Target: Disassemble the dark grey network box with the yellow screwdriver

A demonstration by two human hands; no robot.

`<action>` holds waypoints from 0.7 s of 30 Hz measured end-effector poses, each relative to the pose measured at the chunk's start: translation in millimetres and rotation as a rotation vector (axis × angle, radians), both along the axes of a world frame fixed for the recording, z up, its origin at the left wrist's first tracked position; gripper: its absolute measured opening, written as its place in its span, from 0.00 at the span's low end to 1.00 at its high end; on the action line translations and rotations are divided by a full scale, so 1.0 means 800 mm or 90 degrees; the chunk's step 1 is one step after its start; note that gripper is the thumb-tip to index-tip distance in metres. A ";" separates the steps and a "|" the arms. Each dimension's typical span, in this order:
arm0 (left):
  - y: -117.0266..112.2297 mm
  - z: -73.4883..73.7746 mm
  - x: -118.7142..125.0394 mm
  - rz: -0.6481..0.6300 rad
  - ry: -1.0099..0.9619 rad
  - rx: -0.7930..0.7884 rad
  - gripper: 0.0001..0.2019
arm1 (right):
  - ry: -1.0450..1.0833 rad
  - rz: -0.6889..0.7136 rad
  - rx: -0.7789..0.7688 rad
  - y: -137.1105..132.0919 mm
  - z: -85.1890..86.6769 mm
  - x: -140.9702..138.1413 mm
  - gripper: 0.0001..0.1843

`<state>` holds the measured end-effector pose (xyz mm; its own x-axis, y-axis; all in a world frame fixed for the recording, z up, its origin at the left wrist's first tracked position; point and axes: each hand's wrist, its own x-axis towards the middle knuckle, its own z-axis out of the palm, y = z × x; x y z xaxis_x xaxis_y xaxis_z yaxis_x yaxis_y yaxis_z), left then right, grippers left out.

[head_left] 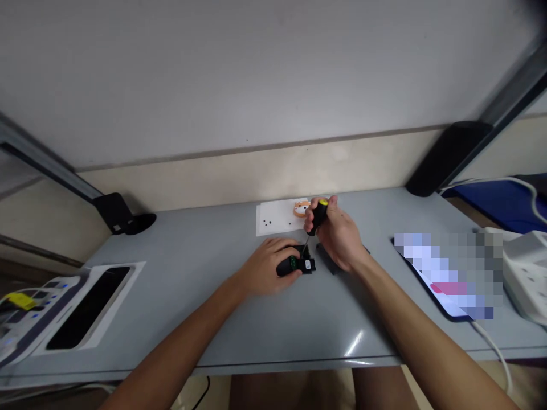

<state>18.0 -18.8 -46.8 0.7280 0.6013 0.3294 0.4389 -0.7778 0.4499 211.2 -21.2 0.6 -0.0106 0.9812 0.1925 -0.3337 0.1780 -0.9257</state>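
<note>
My left hand (pixel 273 265) is closed around a small black device (pixel 285 266) lying on the desk, with a green circuit board and a white label showing at its right end. In my right hand (pixel 337 230) is a screwdriver (pixel 318 219) with a black handle and a yellow cap, held tilted. Its thin metal shaft points down into the device beside my left fingers; the tip is hard to see. A dark flat piece (pixel 327 259) lies under my right wrist, partly hidden. Behind my hands is white paper (pixel 277 219) with several tiny dark bits, perhaps screws, and an orange-and-white object (pixel 301 209).
On the grey desk (pixel 205 319), a dark phone (pixel 89 307) lies at left beside a power strip (pixel 38 319). A lit, cabled device (pixel 444 285) lies at right, near a white socket block (pixel 527 273). Dark posts stand at both back corners, before a wall.
</note>
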 end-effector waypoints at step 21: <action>-0.001 -0.007 0.002 0.014 -0.014 0.031 0.08 | 0.103 0.057 -0.006 -0.003 -0.008 -0.010 0.21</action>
